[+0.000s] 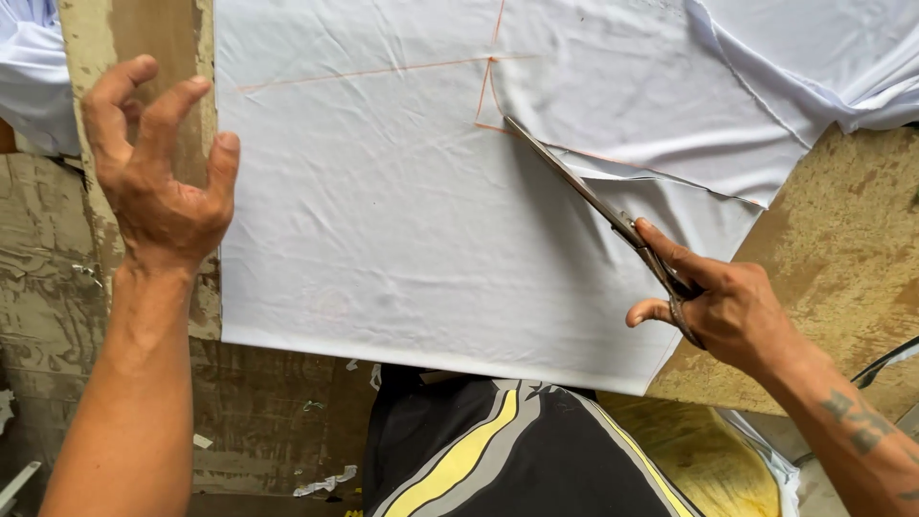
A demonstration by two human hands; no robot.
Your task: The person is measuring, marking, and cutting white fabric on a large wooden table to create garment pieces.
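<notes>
A white cloth (402, 220) lies spread flat on a worn wooden table (842, 258), with thin orange lines drawn across it. My right hand (723, 306) grips metal scissors (584, 191) by the handles; their blades lie in a cut that runs along an orange line, the tips near a corner of the lines. The cut-off part of the cloth lies above the blades. My left hand (158, 163) hovers at the cloth's left edge with fingers spread and curled, holding nothing.
More white fabric (842, 67) is bunched at the upper right and at the upper left corner (29, 77). My black garment with yellow and grey stripes (498, 450) shows below the table edge. Scraps lie on the floor at lower left.
</notes>
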